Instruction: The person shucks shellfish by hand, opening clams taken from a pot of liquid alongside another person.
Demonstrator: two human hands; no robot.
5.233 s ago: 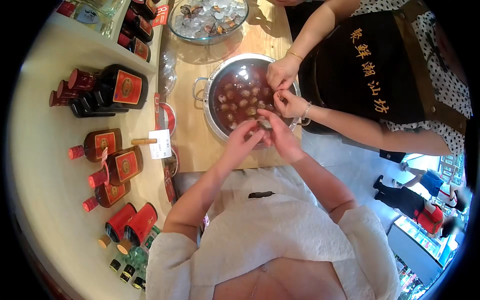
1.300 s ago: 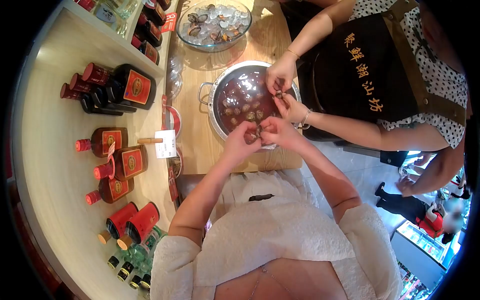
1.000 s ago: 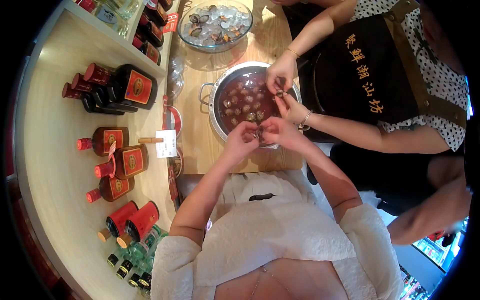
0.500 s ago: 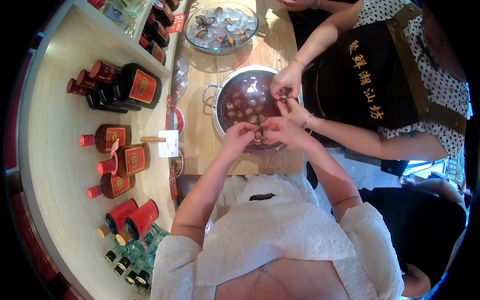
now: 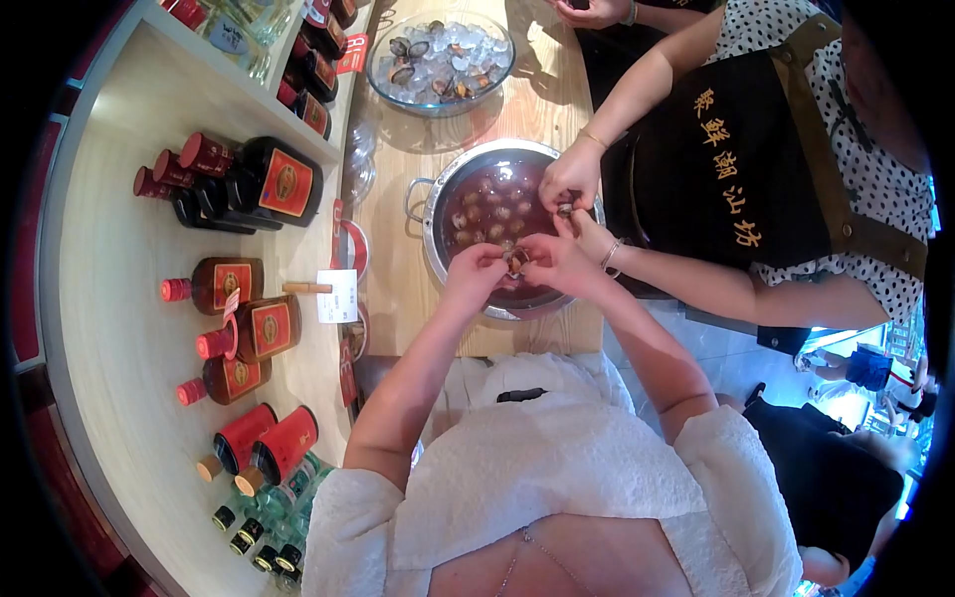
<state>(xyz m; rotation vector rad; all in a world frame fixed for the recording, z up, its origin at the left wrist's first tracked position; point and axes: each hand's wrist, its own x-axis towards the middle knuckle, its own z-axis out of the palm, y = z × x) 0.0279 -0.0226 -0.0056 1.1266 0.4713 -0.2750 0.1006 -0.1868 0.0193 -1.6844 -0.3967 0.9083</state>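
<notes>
Nearby, gold Chinese lettering; shellfish between both hands.

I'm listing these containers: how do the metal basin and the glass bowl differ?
The metal basin is opaque, while the glass bowl is clear. The basin has reddish liquid in it; the bowl has ice. The basin shows a loop handle, the bowl none. Both are round, hold shellfish and stand on the wooden table.

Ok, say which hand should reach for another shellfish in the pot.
Left, I'd judge: the left hand is close to several loose shellfish, while the co-worker's hands crowd the right hand. Both grip the held shellfish, so the left must let go first.
</notes>
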